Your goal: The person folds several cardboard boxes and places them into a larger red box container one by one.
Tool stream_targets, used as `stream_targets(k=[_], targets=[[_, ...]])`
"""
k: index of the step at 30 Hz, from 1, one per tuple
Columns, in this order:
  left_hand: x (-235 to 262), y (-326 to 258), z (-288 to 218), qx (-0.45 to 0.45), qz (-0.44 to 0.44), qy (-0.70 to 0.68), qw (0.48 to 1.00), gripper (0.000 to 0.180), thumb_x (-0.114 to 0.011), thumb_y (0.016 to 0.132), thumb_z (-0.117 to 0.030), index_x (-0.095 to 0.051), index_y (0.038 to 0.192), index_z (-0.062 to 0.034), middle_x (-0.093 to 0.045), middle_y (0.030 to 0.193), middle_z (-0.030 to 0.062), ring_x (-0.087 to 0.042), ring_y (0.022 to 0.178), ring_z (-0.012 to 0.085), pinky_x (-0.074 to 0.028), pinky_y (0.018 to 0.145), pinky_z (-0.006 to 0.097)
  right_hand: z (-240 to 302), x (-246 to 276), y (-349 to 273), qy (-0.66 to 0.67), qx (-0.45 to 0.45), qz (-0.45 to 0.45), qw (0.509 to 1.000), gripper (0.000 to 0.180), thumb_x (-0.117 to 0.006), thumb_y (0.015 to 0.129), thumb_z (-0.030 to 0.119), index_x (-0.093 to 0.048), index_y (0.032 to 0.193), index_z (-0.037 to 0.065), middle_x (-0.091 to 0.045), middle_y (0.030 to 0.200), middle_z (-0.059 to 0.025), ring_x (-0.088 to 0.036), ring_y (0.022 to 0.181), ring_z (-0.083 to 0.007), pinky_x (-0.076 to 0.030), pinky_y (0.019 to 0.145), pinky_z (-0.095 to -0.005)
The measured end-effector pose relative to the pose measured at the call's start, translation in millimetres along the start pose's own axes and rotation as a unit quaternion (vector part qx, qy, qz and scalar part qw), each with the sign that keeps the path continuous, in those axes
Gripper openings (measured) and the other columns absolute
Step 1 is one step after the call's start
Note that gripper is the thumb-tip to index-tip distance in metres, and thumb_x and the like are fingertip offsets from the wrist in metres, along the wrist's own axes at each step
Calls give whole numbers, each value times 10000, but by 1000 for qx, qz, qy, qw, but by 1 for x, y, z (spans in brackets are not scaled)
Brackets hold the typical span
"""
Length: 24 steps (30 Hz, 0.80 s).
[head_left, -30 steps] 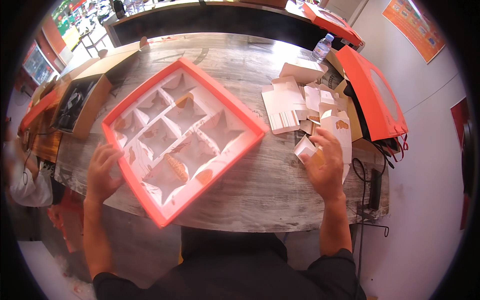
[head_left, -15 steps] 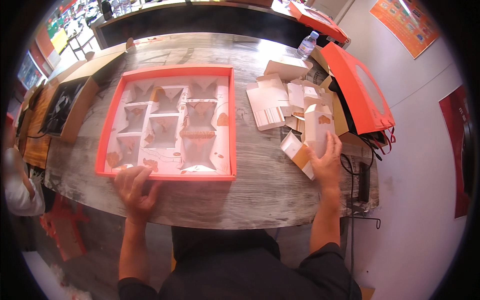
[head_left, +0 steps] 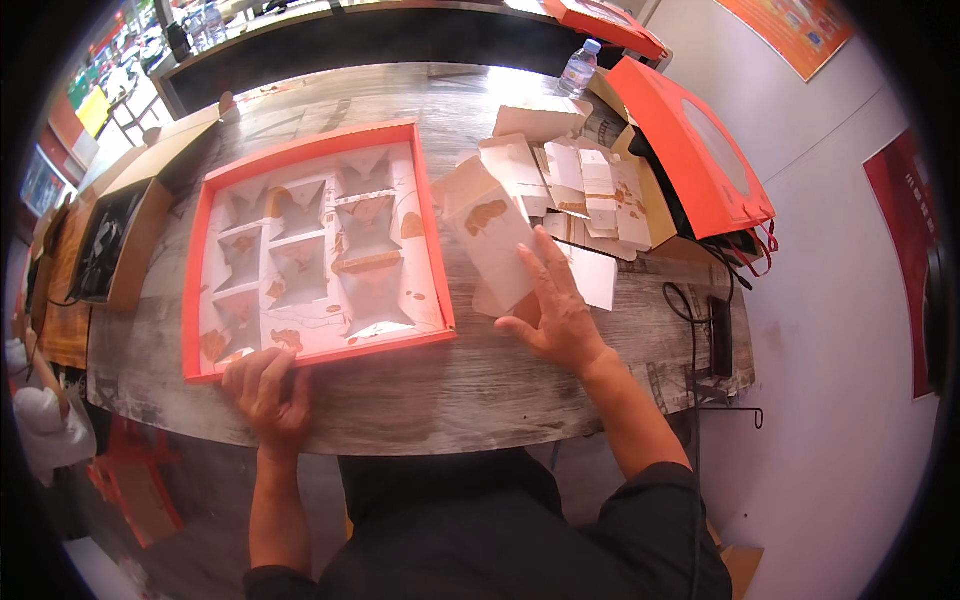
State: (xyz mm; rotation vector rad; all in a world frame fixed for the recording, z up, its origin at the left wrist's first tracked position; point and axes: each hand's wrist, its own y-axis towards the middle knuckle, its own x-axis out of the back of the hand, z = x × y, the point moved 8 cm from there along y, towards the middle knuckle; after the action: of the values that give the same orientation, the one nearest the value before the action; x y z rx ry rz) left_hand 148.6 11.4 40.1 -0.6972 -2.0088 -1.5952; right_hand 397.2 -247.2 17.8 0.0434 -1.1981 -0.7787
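Note:
A shallow red gift box (head_left: 350, 353) lies open on the table, left of centre. Its pale, brown-printed insert has several square openings. My left hand (head_left: 268, 393) grips the front rim, fingers curled over it and thumb below. In my right hand (head_left: 562, 318) is a small white carton (head_left: 492, 238) with a brown print, held between thumb and fingers just right of the red box. The carton is tilted, and its far end is blurred. Behind it lies a pile of folded and flattened cartons (head_left: 590, 190).
A red box lid with an oval window (head_left: 700, 160) leans over a brown carton at the right. A water bottle (head_left: 580, 68) stands at the back. Cables (head_left: 690, 308) hang at the right edge. An open cardboard box (head_left: 120, 240) with dark contents is at the left.
My right hand has moved left with the small carton, away from the pile toward the red box. The red box has turned slightly, its right side swinging away; my left hand stays on its front rim.

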Motion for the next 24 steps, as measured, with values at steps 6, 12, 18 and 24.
stream_targets(k=[6,12,18,24], targets=[[2,1,1,26,-10,0,1000,272,-730,777,-85,-663,1039,-63,-672,1026,97,-600,1011,292,-388,997,429,4,18,-2,-42,15,-63,997,961,-713,852,616,-369,1525,22,-282,1596,-233,-306,1479,-409,-320,1183,-517],[3,1,3,32,-23,14,999,257,-678,766,-78,-652,1021,-60,-671,1016,101,-607,994,292,-391,1000,433,-29,48,-24,-99,-58,-100,988,1071,-695,795,724,-359,1540,32,-328,1573,-215,-334,1456,-394,-303,1185,-513],[5,-2,10,84,-45,24,995,243,-641,729,-109,-651,970,-76,-664,974,81,-601,1006,290,-320,1111,473,-38,35,-50,-108,-129,42,985,1105,-833,694,621,-387,1540,67,-359,1566,-209,-321,1467,-402,-291,1193,-531],[1,-7,15,100,-40,20,994,254,-631,727,-101,-650,979,-82,-672,983,78,-606,1055,283,-192,1218,482,-38,19,-51,-132,-133,51,981,1002,-811,727,599,-459,1487,49,-436,1521,-201,-352,1445,-403,-317,1162,-521]])
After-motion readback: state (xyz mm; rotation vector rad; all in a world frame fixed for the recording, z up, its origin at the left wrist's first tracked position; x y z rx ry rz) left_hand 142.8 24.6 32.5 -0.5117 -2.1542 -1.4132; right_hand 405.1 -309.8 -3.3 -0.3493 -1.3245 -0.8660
